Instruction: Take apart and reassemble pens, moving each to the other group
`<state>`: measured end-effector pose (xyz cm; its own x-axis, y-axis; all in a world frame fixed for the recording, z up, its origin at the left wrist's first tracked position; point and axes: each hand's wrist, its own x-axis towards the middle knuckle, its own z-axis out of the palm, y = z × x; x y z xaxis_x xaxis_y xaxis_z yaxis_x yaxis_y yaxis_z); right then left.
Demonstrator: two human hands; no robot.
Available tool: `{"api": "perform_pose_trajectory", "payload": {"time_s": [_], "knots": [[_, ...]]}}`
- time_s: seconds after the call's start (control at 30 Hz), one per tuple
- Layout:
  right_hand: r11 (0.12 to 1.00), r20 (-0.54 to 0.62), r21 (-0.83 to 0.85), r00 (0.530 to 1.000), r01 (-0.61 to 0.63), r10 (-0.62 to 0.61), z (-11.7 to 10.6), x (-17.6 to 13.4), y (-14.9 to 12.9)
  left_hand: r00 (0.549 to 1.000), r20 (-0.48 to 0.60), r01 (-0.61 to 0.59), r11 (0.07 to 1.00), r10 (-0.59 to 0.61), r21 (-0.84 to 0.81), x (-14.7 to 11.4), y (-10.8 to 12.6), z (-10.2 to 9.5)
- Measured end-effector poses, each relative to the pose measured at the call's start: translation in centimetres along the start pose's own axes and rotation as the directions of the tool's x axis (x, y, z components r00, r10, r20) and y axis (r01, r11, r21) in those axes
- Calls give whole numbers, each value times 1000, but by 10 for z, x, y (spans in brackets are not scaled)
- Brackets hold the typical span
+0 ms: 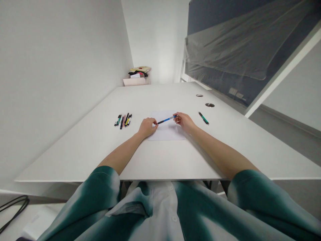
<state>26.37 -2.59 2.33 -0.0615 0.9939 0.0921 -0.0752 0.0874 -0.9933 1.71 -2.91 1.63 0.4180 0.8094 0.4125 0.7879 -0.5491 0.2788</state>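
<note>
A slim pen (166, 119) with a blue barrel and a dark end spans the gap between my two hands, tilted up toward the right. My left hand (147, 127) pinches its dark lower end between thumb and finger. At the blue upper end, my right hand (184, 122) is closed around it with curled fingers. Beneath both hands lies a white sheet of paper (167, 135) on the table. I cannot make out any writing on it.
A cluster of several pens (123, 121) lies left of the paper. One green and black pen (203, 118) rests to the right. Two round metal grommets (210, 105) are set in the white table (100, 160). A box with folded items (136, 81) stands at the far end.
</note>
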Motion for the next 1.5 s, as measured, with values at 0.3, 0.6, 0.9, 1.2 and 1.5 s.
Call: {"api": "perform_pose_trajectory", "payload": {"time_s": [0.3,0.6,0.9,1.2,1.5], "knots": [[997,105,8,991,-78,77,5,-6,-3,998,-54,-37,999,37,8,-1,3,-1],[990,130,100,988,-101,88,11,-7,2,995,-92,-46,999,46,6,-2,2,-1],[967,114,199,983,-162,141,13,-10,0,996,-75,-47,999,47,-2,-3,4,-1],[943,112,278,981,-182,156,10,-8,-4,991,-127,-31,999,34,25,-1,3,-3],[938,120,290,980,-189,160,8,-6,-5,990,-131,-51,998,56,42,-1,-3,-2]]}}
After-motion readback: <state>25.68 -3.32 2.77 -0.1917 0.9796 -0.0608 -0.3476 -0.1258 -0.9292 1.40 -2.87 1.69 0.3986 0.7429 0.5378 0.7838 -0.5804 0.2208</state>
